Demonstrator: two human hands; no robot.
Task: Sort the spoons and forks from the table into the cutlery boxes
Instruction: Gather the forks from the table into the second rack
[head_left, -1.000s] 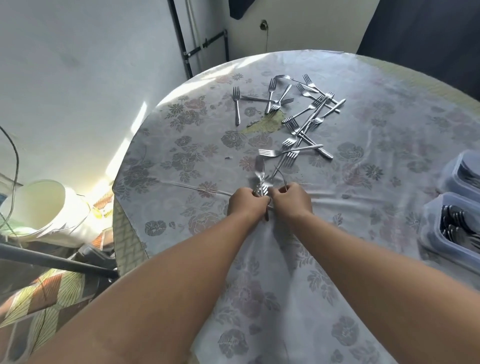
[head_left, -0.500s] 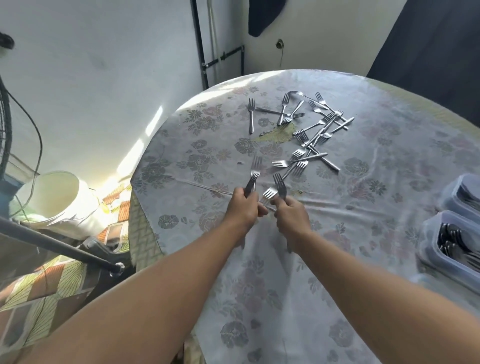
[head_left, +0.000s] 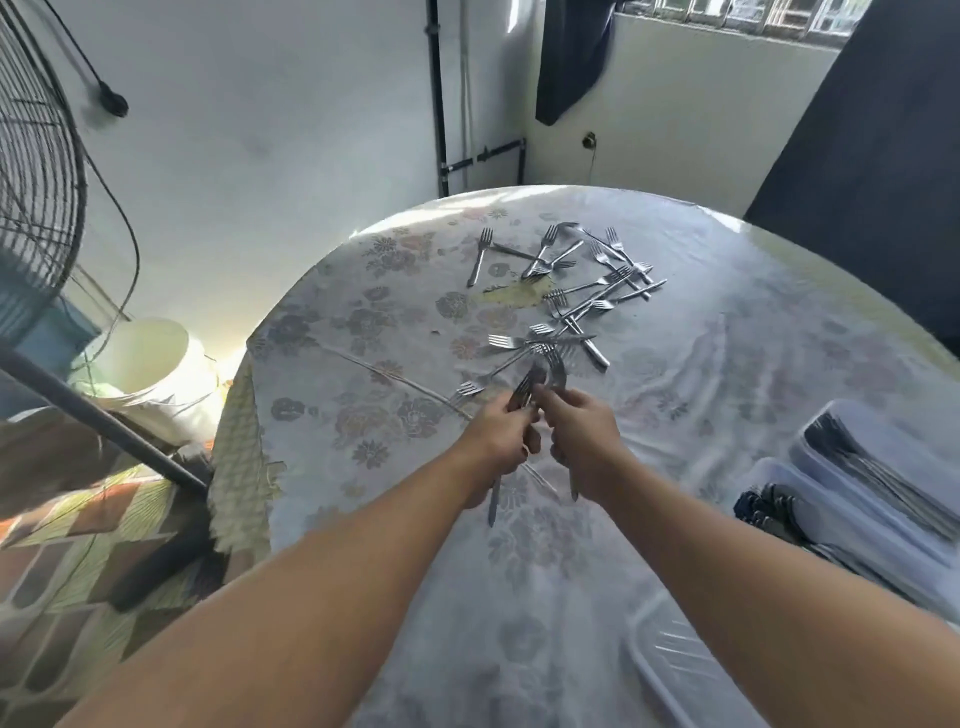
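A: Holding forks, both hands, mid-desk toward the near edge. Left hand (head_left: 498, 434) has its fingers curled round a bunch of fork handles (head_left: 522, 395), tines up, one handle poking out below the fist. Right hand (head_left: 582, 426) pinches another fork (head_left: 557, 375) by the neck, its handle hanging under the palm.

B: Hands touching?

A: Just beside each other, knuckles nearly meeting. One loose fork (head_left: 467, 388) lies flat on the desk (head_left: 363, 395) just left of the left hand.

B: The remaining pile?

A: Scattered forks (head_left: 587, 291) toward the far edge, crossing one another, on the flowered cloth.

B: Boxes?

A: Two clear cutlery boxes (head_left: 852, 493) at the right edge, dark cutlery inside; contents too blurred to tell apart.
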